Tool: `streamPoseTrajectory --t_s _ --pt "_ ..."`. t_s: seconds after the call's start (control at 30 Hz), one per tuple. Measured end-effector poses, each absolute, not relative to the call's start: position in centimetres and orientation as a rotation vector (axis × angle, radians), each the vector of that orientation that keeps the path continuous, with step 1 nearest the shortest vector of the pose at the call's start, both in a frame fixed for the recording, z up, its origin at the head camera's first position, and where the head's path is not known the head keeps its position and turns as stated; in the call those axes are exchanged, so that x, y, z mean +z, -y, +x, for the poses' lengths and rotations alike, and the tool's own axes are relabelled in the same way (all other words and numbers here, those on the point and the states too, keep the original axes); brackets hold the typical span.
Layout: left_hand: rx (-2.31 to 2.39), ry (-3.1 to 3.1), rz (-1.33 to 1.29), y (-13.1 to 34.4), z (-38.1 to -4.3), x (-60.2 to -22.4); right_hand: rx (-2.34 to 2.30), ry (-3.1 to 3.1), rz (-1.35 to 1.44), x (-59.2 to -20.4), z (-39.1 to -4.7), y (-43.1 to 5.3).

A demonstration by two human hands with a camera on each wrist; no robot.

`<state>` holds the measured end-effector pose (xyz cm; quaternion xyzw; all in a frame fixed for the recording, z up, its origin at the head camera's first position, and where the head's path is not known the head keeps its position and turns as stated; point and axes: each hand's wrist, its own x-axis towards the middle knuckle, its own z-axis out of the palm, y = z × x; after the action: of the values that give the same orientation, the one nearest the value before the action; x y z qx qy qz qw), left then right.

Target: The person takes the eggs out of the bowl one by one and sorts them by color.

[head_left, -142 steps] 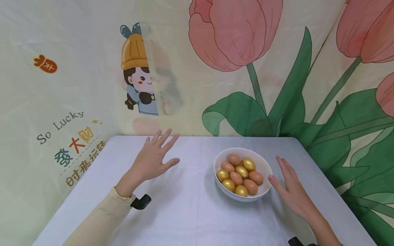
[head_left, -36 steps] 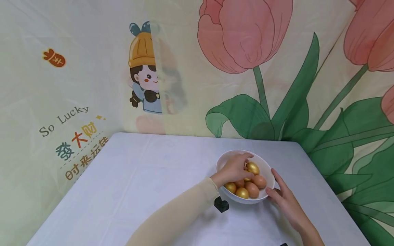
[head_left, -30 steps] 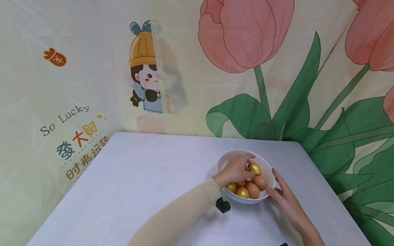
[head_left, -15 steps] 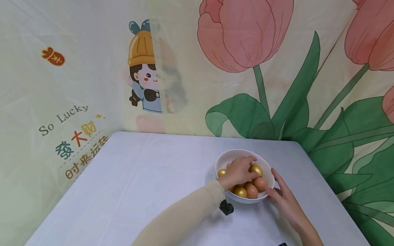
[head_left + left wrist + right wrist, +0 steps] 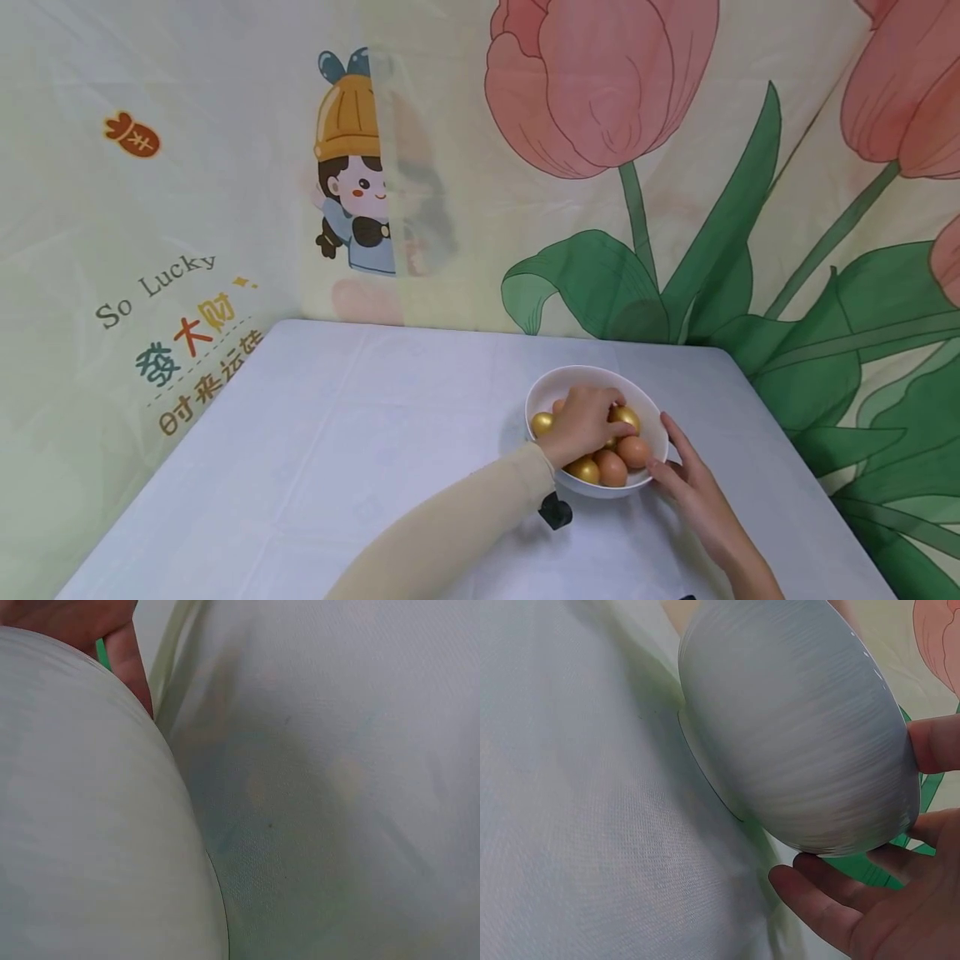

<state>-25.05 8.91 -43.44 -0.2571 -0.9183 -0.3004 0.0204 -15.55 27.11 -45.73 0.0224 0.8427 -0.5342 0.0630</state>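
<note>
A white bowl (image 5: 536, 398) stands on the table and holds several brown eggs (image 5: 611, 469) and golden eggs. My left hand (image 5: 583, 423) reaches into it from the left. Its thumb and curled fingers lie around a golden egg (image 5: 626, 419) at the right; the palm covers other eggs. In the left wrist view the bowl's outer wall (image 5: 90, 810) hides most of that hand. From the right, my right hand (image 5: 697, 483) steadies the bowl, thumb at the rim. The right wrist view shows its other fingers (image 5: 817, 900) along the bowl's outside.
A white cloth covers the table (image 5: 405, 400). Right behind its back edge hangs a printed curtain (image 5: 442, 167) with tulips and a cartoon figure. Another golden egg (image 5: 542, 423) lies by the bowl's left wall. The beige sleeve (image 5: 457, 517) crosses the table's front.
Both hands were apart from the bowl at first. The left hand has since gone in among the eggs and shifted slightly right, the golden egg moving with it. The right hand came to the rim.
</note>
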Motion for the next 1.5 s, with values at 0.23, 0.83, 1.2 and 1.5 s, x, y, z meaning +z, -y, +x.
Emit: streamPoseTrajectory --t_s 0.23,0.83,1.2,1.5 --pt "-1.049 2.842 -0.790 -8.8 -25.3 -43.7 -1.615 -2.528 0.094 -45.7 -15.7 -26.9" --pt "-1.198 2.760 -0.875 -6.7 -26.4 -42.0 -1.638 -2.512 0.158 -45.9 -15.3 -26.8" --pt "-1.478 2.702 -0.975 -2.2 -27.4 -40.1 -1.647 -2.521 0.152 -46.0 -15.5 -26.8" --pt "-1.476 2.649 -1.109 1.8 -28.2 -38.5 -1.658 -2.513 0.154 -46.0 -15.5 -26.6"
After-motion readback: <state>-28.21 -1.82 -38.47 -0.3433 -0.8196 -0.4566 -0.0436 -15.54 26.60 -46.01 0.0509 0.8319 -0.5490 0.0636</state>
